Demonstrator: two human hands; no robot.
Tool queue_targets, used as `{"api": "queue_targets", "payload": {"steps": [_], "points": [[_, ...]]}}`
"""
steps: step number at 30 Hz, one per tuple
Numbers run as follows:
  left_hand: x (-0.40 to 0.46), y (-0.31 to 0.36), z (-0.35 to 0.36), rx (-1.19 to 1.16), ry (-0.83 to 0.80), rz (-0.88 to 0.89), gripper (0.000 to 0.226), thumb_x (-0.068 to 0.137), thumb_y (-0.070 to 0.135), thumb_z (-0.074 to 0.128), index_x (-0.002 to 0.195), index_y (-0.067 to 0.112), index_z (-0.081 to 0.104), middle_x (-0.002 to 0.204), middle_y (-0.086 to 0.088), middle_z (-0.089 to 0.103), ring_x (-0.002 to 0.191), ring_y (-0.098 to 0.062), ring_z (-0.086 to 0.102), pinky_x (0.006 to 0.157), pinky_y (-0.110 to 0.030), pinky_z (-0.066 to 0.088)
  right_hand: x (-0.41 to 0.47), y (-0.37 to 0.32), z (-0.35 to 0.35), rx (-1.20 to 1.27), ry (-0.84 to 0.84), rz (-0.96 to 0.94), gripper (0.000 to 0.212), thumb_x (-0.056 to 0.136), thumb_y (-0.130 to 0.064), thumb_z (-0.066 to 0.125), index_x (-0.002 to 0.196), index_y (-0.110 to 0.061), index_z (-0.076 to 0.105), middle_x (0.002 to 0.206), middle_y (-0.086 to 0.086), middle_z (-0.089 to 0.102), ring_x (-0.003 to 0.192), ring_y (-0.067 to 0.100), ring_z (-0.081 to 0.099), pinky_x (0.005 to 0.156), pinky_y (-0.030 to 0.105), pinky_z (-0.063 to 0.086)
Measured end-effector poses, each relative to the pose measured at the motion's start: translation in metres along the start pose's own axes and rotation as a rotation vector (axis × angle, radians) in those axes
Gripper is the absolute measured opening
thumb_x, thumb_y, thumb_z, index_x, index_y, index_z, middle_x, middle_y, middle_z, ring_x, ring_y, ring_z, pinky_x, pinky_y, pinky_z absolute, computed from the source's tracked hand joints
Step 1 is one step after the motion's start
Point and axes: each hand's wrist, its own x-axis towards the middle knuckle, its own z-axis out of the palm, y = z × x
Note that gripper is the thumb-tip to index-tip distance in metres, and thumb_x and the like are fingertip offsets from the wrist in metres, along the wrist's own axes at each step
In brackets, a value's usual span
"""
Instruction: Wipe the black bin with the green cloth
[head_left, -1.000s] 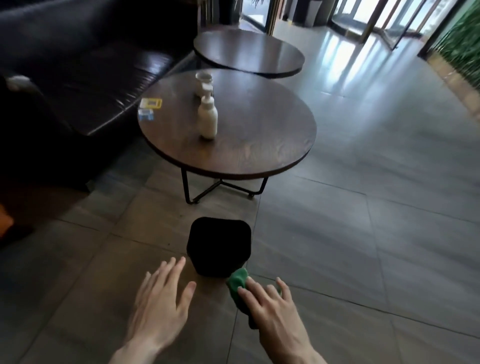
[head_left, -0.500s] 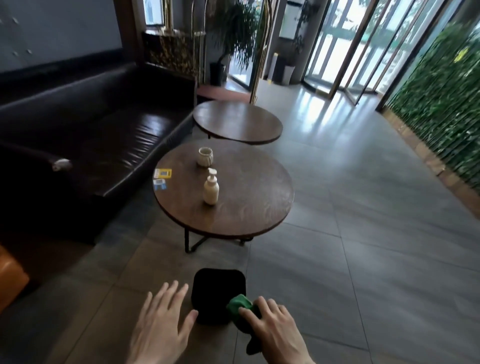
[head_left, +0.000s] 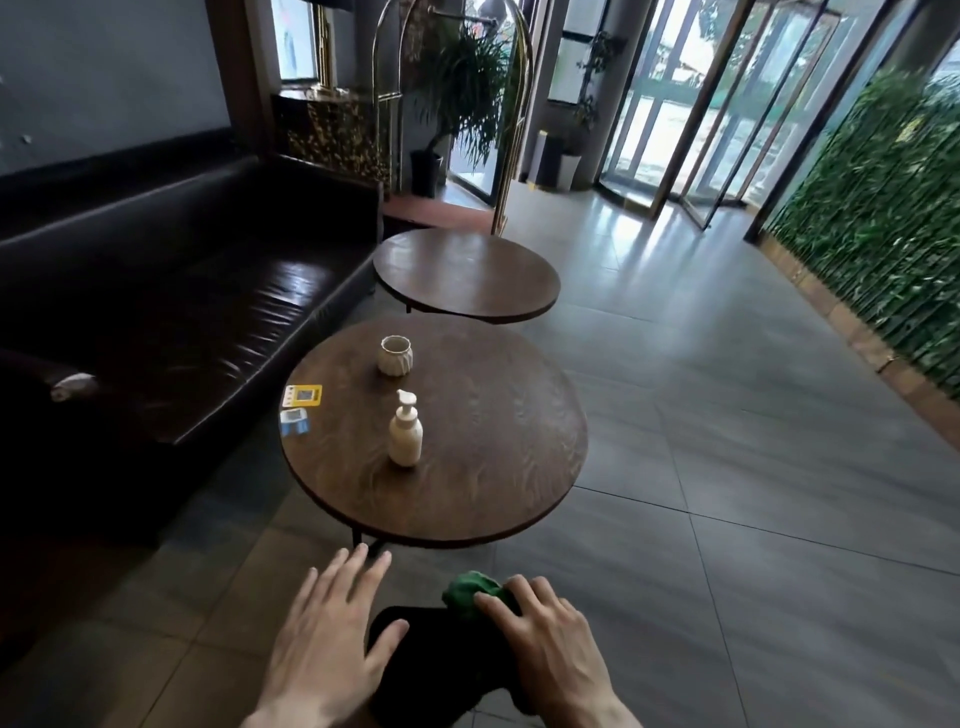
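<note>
The black bin (head_left: 436, 665) stands on the tiled floor at the bottom of the view, between my two hands. My right hand (head_left: 550, 644) presses the crumpled green cloth (head_left: 470, 592) against the bin's right top edge, fingers wrapped over the cloth. My left hand (head_left: 327, 639) hovers with spread fingers at the bin's left side, thumb by its rim; it holds nothing. Much of the bin is hidden behind my hands.
Just beyond the bin stands a round wooden table (head_left: 498, 499) with a pump bottle (head_left: 405, 436), a cup (head_left: 396, 355) and two cards (head_left: 300, 406). A second round table (head_left: 467, 275) is behind it. A black sofa (head_left: 171, 312) runs along the left.
The camera has tilted up, showing more of the room. My hands have moved onto the bin: the right with the cloth over its right edge, the left up to its left side.
</note>
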Motion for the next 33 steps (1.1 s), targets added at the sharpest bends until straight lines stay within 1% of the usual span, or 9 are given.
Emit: {"api": "queue_targets", "payload": {"steps": [8, 12, 13, 16, 20, 22, 27, 30, 33], "points": [[0.139, 0.009, 0.035, 0.037, -0.084, -0.097, 0.077, 0.099, 0.070, 0.033, 0.163, 0.042, 0.001, 0.174, 0.012, 0.002, 0.162, -0.010, -0.001, 0.128, -0.031, -0.001, 0.142, 0.104, 0.044, 0.093, -0.042, 0.011, 0.074, 0.037, -0.037, 0.103, 0.106, -0.039, 0.077, 0.091, -0.009, 0.071, 0.073, 0.014, 0.069, 0.046, 0.025, 0.054], [0.200, 0.017, 0.046, 0.034, -0.081, -0.147, 0.077, 0.099, 0.069, 0.035, 0.163, 0.043, 0.001, 0.174, 0.012, 0.001, 0.161, -0.010, -0.002, 0.127, -0.030, -0.005, 0.202, 0.152, 0.065, 0.112, -0.103, -0.020, 0.065, 0.079, -0.044, 0.083, 0.138, -0.038, 0.056, 0.121, -0.005, 0.061, 0.106, 0.022, 0.063, 0.071, 0.035, 0.058], [0.213, 0.020, 0.049, 0.038, -0.075, -0.154, 0.076, 0.099, 0.069, 0.035, 0.163, 0.043, 0.002, 0.174, 0.012, 0.001, 0.161, -0.010, -0.002, 0.127, -0.030, -0.005, 0.215, 0.162, 0.068, 0.109, -0.093, -0.010, 0.062, 0.082, -0.042, 0.082, 0.138, -0.038, 0.056, 0.121, -0.005, 0.060, 0.106, 0.022, 0.062, 0.071, 0.036, 0.058], [0.248, 0.028, 0.058, 0.045, -0.090, -0.158, 0.076, 0.099, 0.068, 0.036, 0.163, 0.042, 0.004, 0.174, 0.011, 0.003, 0.161, -0.010, -0.002, 0.127, -0.030, -0.007, 0.246, 0.184, 0.073, 0.111, -0.144, 0.057, 0.065, 0.065, -0.034, 0.095, 0.124, -0.036, 0.068, 0.105, -0.005, 0.067, 0.089, 0.019, 0.066, 0.056, 0.032, 0.056], [0.286, 0.030, 0.074, 0.045, -0.103, -0.145, 0.076, 0.099, 0.068, 0.035, 0.163, 0.041, 0.003, 0.174, 0.011, 0.003, 0.161, -0.010, -0.003, 0.127, -0.029, -0.008, 0.284, 0.205, 0.089, 0.172, -0.135, 0.011, 0.068, 0.084, -0.035, 0.081, 0.144, -0.035, 0.048, 0.129, -0.003, 0.056, 0.111, 0.022, 0.057, 0.078, 0.036, 0.056], [0.300, 0.030, 0.083, 0.057, -0.104, -0.136, 0.076, 0.099, 0.067, 0.035, 0.163, 0.042, 0.003, 0.174, 0.011, 0.003, 0.161, -0.010, -0.004, 0.129, -0.030, -0.007, 0.301, 0.211, 0.096, 0.156, -0.108, 0.004, 0.068, 0.088, -0.036, 0.078, 0.147, -0.034, 0.044, 0.132, -0.003, 0.053, 0.115, 0.021, 0.054, 0.082, 0.035, 0.055], [0.326, 0.028, 0.104, 0.047, -0.111, -0.130, 0.076, 0.100, 0.066, 0.037, 0.163, 0.041, 0.002, 0.175, 0.010, 0.002, 0.161, -0.010, -0.005, 0.130, -0.032, -0.006, 0.339, 0.211, 0.113, 0.182, -0.026, -0.005, 0.054, 0.096, -0.018, 0.065, 0.146, -0.031, 0.048, 0.132, 0.000, 0.057, 0.111, 0.022, 0.058, 0.080, 0.035, 0.057], [0.335, 0.019, 0.120, 0.045, -0.122, -0.140, 0.077, 0.099, 0.066, 0.038, 0.163, 0.041, 0.004, 0.175, 0.010, 0.003, 0.161, -0.009, -0.005, 0.130, -0.032, -0.005, 0.365, 0.208, 0.131, 0.175, 0.030, -0.027, 0.052, 0.098, -0.015, 0.063, 0.146, -0.029, 0.051, 0.134, 0.003, 0.059, 0.112, 0.024, 0.060, 0.083, 0.037, 0.058], [0.343, 0.006, 0.129, 0.035, -0.149, -0.155, 0.077, 0.099, 0.067, 0.038, 0.163, 0.042, 0.003, 0.175, 0.010, 0.003, 0.161, -0.009, -0.005, 0.130, -0.032, -0.004, 0.385, 0.201, 0.147, 0.178, 0.057, -0.026, 0.058, 0.095, -0.014, 0.069, 0.149, -0.026, 0.053, 0.150, 0.012, 0.055, 0.130, 0.033, 0.058, 0.097, 0.044, 0.058]]}}
